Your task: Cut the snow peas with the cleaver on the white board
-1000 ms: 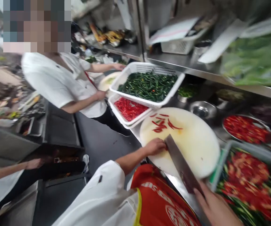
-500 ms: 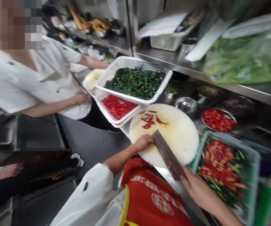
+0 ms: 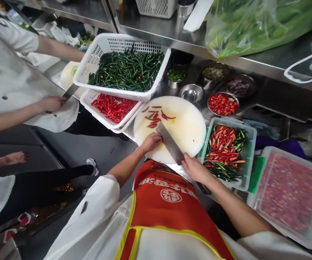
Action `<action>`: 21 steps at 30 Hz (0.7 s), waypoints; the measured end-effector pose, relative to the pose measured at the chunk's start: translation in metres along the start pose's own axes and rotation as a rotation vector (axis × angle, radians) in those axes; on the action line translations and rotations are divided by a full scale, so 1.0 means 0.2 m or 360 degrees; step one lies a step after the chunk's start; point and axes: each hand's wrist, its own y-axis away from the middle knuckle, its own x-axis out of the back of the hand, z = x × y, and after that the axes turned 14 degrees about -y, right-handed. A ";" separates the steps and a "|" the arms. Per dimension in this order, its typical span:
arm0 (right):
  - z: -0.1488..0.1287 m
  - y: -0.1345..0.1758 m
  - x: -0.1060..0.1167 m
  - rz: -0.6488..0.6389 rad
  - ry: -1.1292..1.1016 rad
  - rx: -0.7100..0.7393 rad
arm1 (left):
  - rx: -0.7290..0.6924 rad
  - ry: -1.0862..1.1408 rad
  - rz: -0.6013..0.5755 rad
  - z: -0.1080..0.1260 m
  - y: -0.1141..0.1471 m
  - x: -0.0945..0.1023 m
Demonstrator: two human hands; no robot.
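Observation:
My right hand (image 3: pixel 196 169) is wrapped round a cleaver (image 3: pixel 170 142), its blade slanting across the near part of a round white cutting board (image 3: pixel 191 133). Beside the blade's far end, my left hand (image 3: pixel 152 141) rests on the near left of the board with fingers curled together. What those fingers hold, if anything, is hidden. Several red chillies (image 3: pixel 153 123), whole or in pieces, lie past the blade on the board's far left. To the right of the board stands a clear plastic tub (image 3: pixel 249 164) of cut red and green chillies (image 3: pixel 223 139).
A white basket of green chillies (image 3: pixel 128 68) rests partly over another of red chillies (image 3: pixel 114 108). Metal bowls (image 3: pixel 191 93) line the back, below a steel shelf (image 3: pixel 158 34). A lidded tub (image 3: pixel 288 195) sits right. At left, a co-worker's hand (image 3: pixel 54 104) holds a knife (image 3: pixel 71 90).
My view has tilted down and turned right, so the lidded tub shows more fully. Both hands and the cleaver keep nearly the same place on the board. The co-worker's knife now shows more clearly.

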 end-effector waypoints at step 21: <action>0.30 -0.12 -0.20 0.0357 -0.0460 0.0182 | -0.0136 -0.0160 -0.0001 0.00 0.01 -0.08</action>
